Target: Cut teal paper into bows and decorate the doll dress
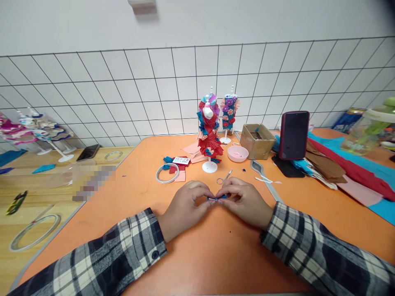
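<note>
Over the middle of the orange table (197,263), my left hand (188,207) and my right hand (245,201) meet fingertip to fingertip. Both pinch a small strip of blue crepe paper (222,197), mostly hidden by the fingers. Just beyond my right hand lie small scissors (226,177). A miniature dress form (210,131) in red, blue and peach ruffles stands on a white base ahead of my hands. To the left are a roll of tape (167,173) and red and pink paper pieces (180,176) with a printed white card (181,160).
A pink bowl (238,153), a cardboard box (258,142), a second dress form (228,113) and a propped phone (294,135) stand at the back. Coloured crepe paper (354,164) is piled at right. A wooden table (40,197) on the left holds a cutter (16,202) and a tape ring (35,232).
</note>
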Demonstrator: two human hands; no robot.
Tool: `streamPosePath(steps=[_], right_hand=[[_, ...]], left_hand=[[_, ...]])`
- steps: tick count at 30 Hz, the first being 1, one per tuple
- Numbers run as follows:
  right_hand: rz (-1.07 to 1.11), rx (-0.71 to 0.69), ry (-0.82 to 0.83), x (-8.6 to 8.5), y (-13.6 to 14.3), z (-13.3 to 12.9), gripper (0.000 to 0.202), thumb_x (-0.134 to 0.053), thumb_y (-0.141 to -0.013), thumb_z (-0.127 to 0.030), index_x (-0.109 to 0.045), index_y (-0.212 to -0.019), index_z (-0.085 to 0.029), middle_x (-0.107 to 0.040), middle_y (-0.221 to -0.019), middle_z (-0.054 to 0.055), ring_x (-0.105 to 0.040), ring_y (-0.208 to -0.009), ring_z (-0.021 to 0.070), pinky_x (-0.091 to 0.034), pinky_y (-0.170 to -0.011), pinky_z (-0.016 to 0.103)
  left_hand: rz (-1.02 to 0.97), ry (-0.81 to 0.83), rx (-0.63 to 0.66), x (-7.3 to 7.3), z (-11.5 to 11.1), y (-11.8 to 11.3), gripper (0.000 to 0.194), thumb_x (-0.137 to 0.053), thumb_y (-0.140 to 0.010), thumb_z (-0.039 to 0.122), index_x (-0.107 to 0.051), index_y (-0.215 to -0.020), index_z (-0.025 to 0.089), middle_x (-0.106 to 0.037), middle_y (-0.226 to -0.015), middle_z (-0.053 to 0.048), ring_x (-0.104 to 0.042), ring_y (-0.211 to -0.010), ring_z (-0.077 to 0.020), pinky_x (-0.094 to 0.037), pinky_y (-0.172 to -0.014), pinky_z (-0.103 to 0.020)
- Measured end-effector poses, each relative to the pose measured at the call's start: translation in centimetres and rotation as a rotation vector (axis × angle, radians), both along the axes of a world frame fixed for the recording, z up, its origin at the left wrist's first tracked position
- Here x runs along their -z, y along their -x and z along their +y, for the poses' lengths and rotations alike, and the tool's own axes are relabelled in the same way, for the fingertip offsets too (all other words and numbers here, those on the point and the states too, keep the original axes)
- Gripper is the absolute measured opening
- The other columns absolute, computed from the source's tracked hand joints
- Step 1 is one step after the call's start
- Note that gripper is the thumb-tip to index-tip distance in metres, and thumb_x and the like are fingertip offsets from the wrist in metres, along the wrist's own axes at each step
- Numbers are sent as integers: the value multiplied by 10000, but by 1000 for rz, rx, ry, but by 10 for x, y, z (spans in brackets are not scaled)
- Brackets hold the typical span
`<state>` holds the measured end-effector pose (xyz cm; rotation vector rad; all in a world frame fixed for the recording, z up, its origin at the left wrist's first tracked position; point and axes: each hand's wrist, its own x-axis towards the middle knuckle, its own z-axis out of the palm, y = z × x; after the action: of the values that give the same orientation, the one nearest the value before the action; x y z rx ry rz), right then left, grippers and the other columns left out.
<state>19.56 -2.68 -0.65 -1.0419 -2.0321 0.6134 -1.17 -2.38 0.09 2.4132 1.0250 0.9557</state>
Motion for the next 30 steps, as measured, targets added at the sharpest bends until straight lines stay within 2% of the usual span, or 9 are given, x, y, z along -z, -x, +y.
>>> streamPosePath(steps=[6,10,13,16,19,22,25,27,30], right_hand=[[-85,-26,32,-1,5,-6,126,-621,-712,-97,-613,-779,-203,-577,-839,6,-526,-706,124,-441,-616,236],[117,-75,257,1,4,-6,335,-602,-744,-133,-519,-1056,-221,-584,-1038,44,-553,-832,148,-484,-605,225],[294,-215,390,1,-1,-2,391,-579,-821,-240,-478,-1199,-231,-531,-1211,85,-542,-1031,190,-537,-733,276],[353,-229,407,2,-3,0,368,-592,-838,-288,-501,-1188,-224,-511,-1229,94,-514,-1121,207,-536,-860,331],[320,-155,370,3,-1,-1,369,-651,-796,-259,-527,-1141,-222,-531,-1174,84,-529,-1092,201,-564,-831,320],[281,-76,293,3,2,-4,250,-663,-780,-243,-589,-1018,-216,-566,-1067,77,-564,-1008,200,-589,-666,263],[217,-81,201,2,3,-5,210,-697,-756,-255,-635,-953,-220,-569,-1098,91,-577,-1014,217,-572,-577,234],[167,-80,96,0,3,-6,187,-712,-750,-250,-653,-925,-222,-587,-1098,93,-587,-1013,218,-571,-626,258],[107,-39,-66,-4,4,-6,38,-673,-798,-231,-662,-830,-216,-655,-932,64,-624,-893,190,-535,-734,300]], left_hand=[[52,-67,20,0,-3,-2,29,-658,-826,201,-686,-830,205,-688,-881,-28,-611,-838,-177,-458,-768,-319],[39,-31,12,-2,-4,-2,27,-650,-831,206,-677,-831,208,-682,-892,-32,-612,-855,-177,-458,-794,-323],[-6,-5,-21,-2,-2,0,19,-646,-829,205,-659,-842,207,-679,-895,-31,-614,-863,-179,-458,-804,-325],[-26,36,-51,-2,-1,1,13,-638,-828,212,-651,-832,209,-677,-885,-25,-614,-856,-181,-457,-797,-325],[-47,95,-86,-3,-1,0,6,-646,-815,209,-652,-814,208,-677,-889,-23,-613,-862,-182,-454,-801,-320],[-77,168,-90,-5,-1,-2,14,-646,-809,215,-657,-802,207,-678,-881,-21,-613,-860,-183,-455,-809,-316],[-111,247,-101,-8,-2,-3,40,-648,-799,227,-655,-774,197,-682,-862,-26,-617,-840,-185,-462,-798,-309],[-138,307,-110,-9,-2,-3,66,-649,-796,241,-648,-756,188,-686,-845,-28,-620,-823,-184,-466,-786,-303],[-164,385,-91,-8,-1,-3,113,-644,-806,277,-641,-746,181,-690,-823,-29,-623,-804,-181,-473,-773,-292]])
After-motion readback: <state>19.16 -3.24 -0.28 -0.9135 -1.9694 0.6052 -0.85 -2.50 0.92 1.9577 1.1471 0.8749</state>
